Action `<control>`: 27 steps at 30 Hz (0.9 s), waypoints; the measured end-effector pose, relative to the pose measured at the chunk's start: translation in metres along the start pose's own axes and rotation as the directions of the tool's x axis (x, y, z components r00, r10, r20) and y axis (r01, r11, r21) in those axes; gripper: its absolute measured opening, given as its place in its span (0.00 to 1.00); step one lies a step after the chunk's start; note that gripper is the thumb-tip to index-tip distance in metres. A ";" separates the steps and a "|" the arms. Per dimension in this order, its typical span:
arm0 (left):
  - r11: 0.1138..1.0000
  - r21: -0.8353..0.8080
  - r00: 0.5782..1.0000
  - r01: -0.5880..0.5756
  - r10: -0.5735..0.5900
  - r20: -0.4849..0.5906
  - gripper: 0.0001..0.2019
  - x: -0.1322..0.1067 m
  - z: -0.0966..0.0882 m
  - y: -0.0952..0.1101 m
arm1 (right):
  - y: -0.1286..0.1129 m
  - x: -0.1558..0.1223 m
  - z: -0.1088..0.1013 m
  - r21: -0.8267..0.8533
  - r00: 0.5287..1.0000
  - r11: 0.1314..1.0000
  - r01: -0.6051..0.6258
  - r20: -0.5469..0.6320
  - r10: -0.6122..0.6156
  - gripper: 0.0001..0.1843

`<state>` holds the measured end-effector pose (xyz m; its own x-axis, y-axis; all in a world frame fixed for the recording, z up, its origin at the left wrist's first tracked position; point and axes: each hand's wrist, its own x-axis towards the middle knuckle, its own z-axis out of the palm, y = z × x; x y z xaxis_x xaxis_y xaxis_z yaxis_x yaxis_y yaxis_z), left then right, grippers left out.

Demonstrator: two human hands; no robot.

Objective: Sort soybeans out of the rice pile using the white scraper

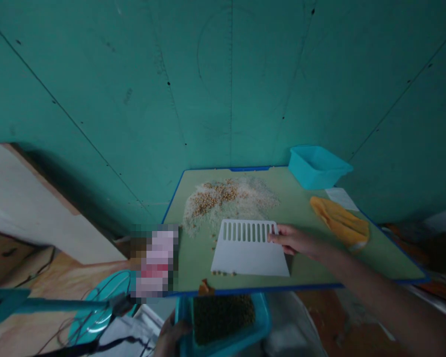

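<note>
My right hand grips the right edge of a white plastic comb scraper, which lies flat on a pale green board with a blue rim. Above the scraper's slotted end is a spread of white grains with tan seeds. Several seeds lie along its lower edge. Below the board, my left hand holds the rim of a teal tray filled with dark small seeds. A pixelated patch hides whatever is at the board's left edge.
A teal plastic tub stands at the board's far right corner. A yellow cloth and a white paper lie on the right side. A teal-green wall rises behind, and a round teal object with wires sits at lower left.
</note>
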<state>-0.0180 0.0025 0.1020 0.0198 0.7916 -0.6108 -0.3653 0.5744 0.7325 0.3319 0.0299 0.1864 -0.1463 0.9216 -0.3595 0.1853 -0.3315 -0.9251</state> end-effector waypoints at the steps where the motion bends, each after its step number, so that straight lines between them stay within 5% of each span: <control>1: 1.000 0.002 1.000 0.010 -0.010 0.004 0.11 -0.003 0.001 0.000 | 0.000 -0.003 0.001 -0.004 1.000 1.000 -0.010 0.020 0.010 0.20; 7: 0.995 -0.024 0.987 0.096 -0.092 0.133 0.15 -0.012 0.022 0.009 | 0.000 -0.022 0.012 0.008 0.992 0.999 -0.036 0.125 0.035 0.21; 11: 0.996 -0.015 0.990 0.092 -0.089 0.112 0.15 -0.004 0.028 0.012 | 0.002 -0.028 0.014 0.030 0.992 0.999 -0.028 0.125 0.024 0.21; 16: 0.997 0.016 0.994 0.074 -0.075 0.084 0.13 -0.003 0.024 0.010 | -0.004 -0.018 0.001 0.066 0.997 0.997 0.025 -0.069 -0.021 0.23; 21: 0.998 0.001 0.993 0.066 -0.066 0.101 0.13 -0.012 0.021 0.008 | -0.020 0.007 -0.015 0.105 0.953 0.977 0.186 -0.260 -0.154 0.21; 27: 1.000 -0.009 0.991 0.022 -0.020 0.133 0.13 -0.018 0.012 0.003 | -0.027 0.030 -0.013 0.067 0.940 0.968 0.243 -0.263 -0.218 0.15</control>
<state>-0.0088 -0.0074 0.1186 0.1512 0.8006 -0.5798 -0.3730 0.5894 0.7166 0.3350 0.0689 0.2017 0.0777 0.9915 -0.1041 0.0787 -0.1102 -0.9908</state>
